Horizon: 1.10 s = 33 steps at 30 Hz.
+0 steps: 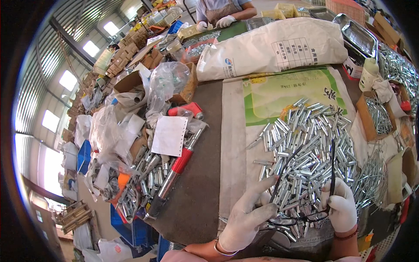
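A pair of black-framed eyeglasses [333, 168] is held with both temple arms unfolded and pointing away from me. My left hand [244, 216], in a white glove, pinches the glasses near the left hinge. On the other side my right hand [343, 208], also gloved, closes its fingers around the right temple. Just beyond and beneath the glasses lies a heap of shiny metal sleeves [301, 157], spread over a white and green woven sack [235, 144] on the table. The lenses hang low, near the front edge of the heap.
To the left lie a red-handled torque wrench [181, 161], a white paper sheet [169, 136] and a pile of sockets [150, 174]. A folded white sack [270, 48] crosses the far side. At right are a carton of screws [377, 115] and thin metal rods [370, 174]. Another gloved person [224, 11] sits opposite.
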Each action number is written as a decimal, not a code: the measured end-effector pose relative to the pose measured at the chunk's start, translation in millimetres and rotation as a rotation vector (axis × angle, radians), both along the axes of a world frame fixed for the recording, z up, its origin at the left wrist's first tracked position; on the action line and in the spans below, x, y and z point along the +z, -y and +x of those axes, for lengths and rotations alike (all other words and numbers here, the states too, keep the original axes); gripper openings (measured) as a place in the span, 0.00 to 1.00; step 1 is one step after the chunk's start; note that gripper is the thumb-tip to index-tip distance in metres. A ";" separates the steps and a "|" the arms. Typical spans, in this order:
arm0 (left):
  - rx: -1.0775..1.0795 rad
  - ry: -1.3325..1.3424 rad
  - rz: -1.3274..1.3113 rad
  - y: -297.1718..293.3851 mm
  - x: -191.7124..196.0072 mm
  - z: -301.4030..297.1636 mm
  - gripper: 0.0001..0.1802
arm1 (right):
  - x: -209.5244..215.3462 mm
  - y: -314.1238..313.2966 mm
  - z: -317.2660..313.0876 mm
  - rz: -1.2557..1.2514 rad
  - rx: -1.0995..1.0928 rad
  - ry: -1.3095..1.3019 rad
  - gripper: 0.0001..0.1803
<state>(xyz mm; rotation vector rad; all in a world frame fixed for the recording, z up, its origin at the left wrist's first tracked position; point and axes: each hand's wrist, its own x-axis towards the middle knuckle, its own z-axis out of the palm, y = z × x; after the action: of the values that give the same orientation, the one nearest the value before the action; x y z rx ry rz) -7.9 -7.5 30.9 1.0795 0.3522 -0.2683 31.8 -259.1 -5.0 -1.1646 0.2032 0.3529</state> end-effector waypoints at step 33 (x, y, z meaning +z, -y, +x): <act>0.029 0.011 -0.012 -0.4 1.7 0.7 0.36 | 0.5 1.1 -0.5 0.077 0.011 -0.048 0.21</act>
<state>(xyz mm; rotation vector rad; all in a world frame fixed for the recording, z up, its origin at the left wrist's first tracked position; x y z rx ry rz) -7.2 -7.1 32.6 1.0634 0.3556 -0.2385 31.3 -260.2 -4.4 -1.0826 0.2234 0.3954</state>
